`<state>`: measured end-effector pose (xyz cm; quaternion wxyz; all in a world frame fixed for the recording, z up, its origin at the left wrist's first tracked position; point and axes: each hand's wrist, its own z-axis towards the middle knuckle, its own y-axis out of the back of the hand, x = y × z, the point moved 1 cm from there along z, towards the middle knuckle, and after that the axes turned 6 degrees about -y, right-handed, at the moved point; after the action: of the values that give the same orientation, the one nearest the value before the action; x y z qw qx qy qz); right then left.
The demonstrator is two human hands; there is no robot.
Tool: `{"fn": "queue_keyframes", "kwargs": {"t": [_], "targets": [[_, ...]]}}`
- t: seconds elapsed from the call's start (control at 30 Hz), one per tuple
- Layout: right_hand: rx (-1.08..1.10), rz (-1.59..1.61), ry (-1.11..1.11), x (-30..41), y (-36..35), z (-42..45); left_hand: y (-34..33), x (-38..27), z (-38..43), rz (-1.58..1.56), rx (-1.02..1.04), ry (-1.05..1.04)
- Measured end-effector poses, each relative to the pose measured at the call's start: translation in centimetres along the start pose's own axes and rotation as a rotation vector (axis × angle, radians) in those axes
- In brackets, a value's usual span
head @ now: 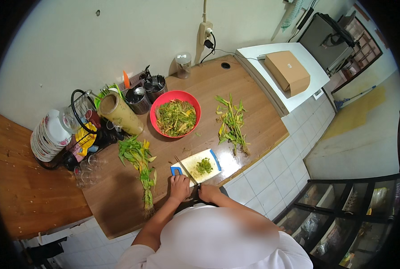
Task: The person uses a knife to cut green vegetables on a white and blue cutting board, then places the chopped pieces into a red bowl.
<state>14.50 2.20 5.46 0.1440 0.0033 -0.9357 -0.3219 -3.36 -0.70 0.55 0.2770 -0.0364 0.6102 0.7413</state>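
Note:
A white cutting board (pixel 183 165) with blue ends lies near the table's front edge, a small pile of chopped greens (pixel 204 166) on its right half. My right hand (pixel 208 193) is closed around the handle of a kitchen knife (pixel 185 169), whose blade slants across the board towards the upper left. At the board's near left edge, beside its blue grip, rests my left hand (pixel 179 187); whether its fingers hold anything cannot be seen. Left of the board lies a long bundle of leafy greens with roots (pixel 142 171). Another loose bunch of greens (pixel 232 126) is to the upper right.
A red bowl (pixel 152 117) full of plant trimmings stands behind the board. Further left are a bamboo-coloured cylinder (pixel 122 114), metal utensil holders (pixel 140 102), a dish rack with stacked plates (pixel 50 136) and clear glasses (pixel 90 168). A cardboard box (pixel 287 72) sits at the right.

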Motion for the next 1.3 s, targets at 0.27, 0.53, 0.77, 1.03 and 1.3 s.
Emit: {"fn": "queue_keyframes", "kwargs": {"t": [0.27,0.53,0.77,1.03,1.3], "targets": [[0.033,-0.035,0.029,0.5,1.7,-1.1,-0.6,1.9,0.4,-0.193,-0.032,0.118],[-0.028,0.058,-0.038,0.8,0.7,-0.2,-0.7,1.5,0.9,-0.203,-0.015,0.166],[0.029,-0.015,0.033,0.7,2.1,-2.5,-0.8,1.8,0.3,-0.144,-0.041,0.177],[-0.015,-0.015,0.036,0.7,0.9,0.0,-0.9,1.5,0.6,-0.163,0.005,0.195],[-0.081,0.037,0.04,0.2,-0.8,-0.2,-1.0,1.6,0.8,-0.124,0.001,0.174]]}}
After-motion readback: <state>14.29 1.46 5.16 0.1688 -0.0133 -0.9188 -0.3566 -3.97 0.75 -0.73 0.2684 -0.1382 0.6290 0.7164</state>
